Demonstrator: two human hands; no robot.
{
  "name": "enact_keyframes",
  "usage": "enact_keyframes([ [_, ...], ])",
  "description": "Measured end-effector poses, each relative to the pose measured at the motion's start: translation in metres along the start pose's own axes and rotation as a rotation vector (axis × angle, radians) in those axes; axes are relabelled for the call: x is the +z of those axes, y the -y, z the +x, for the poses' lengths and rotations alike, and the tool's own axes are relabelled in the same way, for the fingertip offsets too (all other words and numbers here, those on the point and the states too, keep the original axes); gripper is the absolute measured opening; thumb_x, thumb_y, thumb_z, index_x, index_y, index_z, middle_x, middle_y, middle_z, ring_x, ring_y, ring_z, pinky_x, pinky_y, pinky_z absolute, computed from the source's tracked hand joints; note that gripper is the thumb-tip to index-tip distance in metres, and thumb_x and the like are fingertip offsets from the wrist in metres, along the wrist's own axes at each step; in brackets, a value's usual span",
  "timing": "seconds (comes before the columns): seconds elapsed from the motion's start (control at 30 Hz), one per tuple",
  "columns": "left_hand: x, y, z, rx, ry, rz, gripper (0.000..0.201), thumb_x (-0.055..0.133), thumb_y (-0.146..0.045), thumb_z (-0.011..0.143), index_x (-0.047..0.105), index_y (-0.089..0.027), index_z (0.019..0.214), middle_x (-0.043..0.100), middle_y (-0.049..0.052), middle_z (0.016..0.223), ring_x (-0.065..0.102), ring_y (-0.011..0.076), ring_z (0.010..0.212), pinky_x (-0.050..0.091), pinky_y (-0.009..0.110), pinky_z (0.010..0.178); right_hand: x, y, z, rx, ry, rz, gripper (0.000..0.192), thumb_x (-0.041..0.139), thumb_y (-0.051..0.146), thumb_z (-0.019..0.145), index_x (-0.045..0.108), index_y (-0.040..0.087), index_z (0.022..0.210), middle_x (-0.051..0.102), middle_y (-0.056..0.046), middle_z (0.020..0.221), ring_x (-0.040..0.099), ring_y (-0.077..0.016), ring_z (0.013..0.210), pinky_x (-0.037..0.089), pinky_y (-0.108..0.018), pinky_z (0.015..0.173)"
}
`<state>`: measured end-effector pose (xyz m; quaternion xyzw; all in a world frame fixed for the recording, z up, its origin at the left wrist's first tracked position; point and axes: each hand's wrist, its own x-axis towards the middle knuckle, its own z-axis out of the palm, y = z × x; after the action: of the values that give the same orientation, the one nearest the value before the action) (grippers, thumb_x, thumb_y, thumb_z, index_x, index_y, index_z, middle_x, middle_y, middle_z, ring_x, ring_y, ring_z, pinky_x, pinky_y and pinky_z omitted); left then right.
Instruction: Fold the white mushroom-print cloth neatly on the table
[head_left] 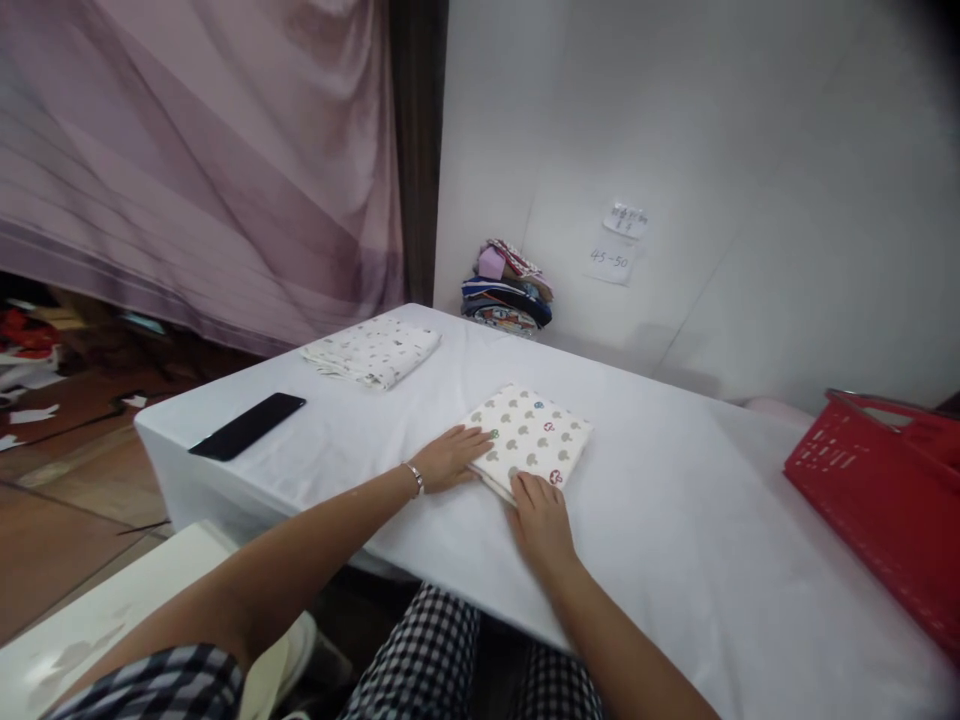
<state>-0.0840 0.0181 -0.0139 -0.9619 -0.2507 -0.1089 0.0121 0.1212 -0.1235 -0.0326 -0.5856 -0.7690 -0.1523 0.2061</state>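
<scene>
A neatly folded white cloth (532, 435) lies on the white-covered table, printed with grey mushroom-like shapes and a few red, blue and green ones. My left hand (452, 457) rests at its left corner, fingers stretched over the top and edge; the wrist wears a bracelet (415, 479). On the near edge, my right hand (541, 520) touches the cloth with slightly bent fingers, its thumb mostly hidden. Neither hand lifts the cloth. Farther back on the left lies another folded white cloth (375, 350) with small dark prints.
A black phone (249, 425) lies near the left edge of the table (660, 560). At the right stands a red plastic basket (877, 490). A pile of folded fabrics (508, 290) sits beyond the far edge, by the wall. A pink curtain (285, 150) hangs at left.
</scene>
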Motion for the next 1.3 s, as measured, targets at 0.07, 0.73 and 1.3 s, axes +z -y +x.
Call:
enact_keyframes([
  [0.07, 0.000, -0.003, 0.003, -0.034, 0.008, 0.010, 0.047, 0.042, -0.038, 0.092, 0.038, -0.028, 0.137, 0.040, 0.004, 0.144, 0.030, 0.0200, 0.135, 0.018, 0.043, 0.112, 0.002, -0.008, -0.004, -0.046, 0.022, -0.026, 0.044, 0.046, 0.009, 0.084, 0.052, 0.019, 0.127, 0.053, -0.010, 0.130, 0.045, -0.0251, 0.119, 0.033, -0.039, 0.095],
  [0.73, 0.006, -0.073, 0.057, -0.239, -0.100, -0.012, 0.047, 0.037, -0.044, 0.091, 0.048, -0.020, 0.129, 0.042, 0.011, 0.141, 0.032, 0.0276, 0.133, 0.023, 0.051, 0.108, -0.026, -0.035, 0.020, 0.033, 0.104, 0.119, 0.042, 0.041, 0.029, 0.091, 0.049, 0.015, 0.129, 0.042, -0.012, 0.141, 0.033, -0.0248, 0.132, 0.031, -0.045, 0.105],
  [1.3, 0.014, -0.053, 0.077, -0.434, 0.009, -0.052, 0.048, 0.032, -0.044, 0.091, 0.043, -0.025, 0.134, 0.032, 0.008, 0.148, 0.021, 0.0279, 0.138, 0.021, 0.058, 0.106, -0.033, -0.038, 0.044, 0.036, 0.338, 0.237, 0.033, 0.038, 0.037, 0.093, 0.057, 0.019, 0.115, 0.053, -0.010, 0.130, 0.045, -0.0207, 0.122, 0.032, -0.038, 0.100],
])
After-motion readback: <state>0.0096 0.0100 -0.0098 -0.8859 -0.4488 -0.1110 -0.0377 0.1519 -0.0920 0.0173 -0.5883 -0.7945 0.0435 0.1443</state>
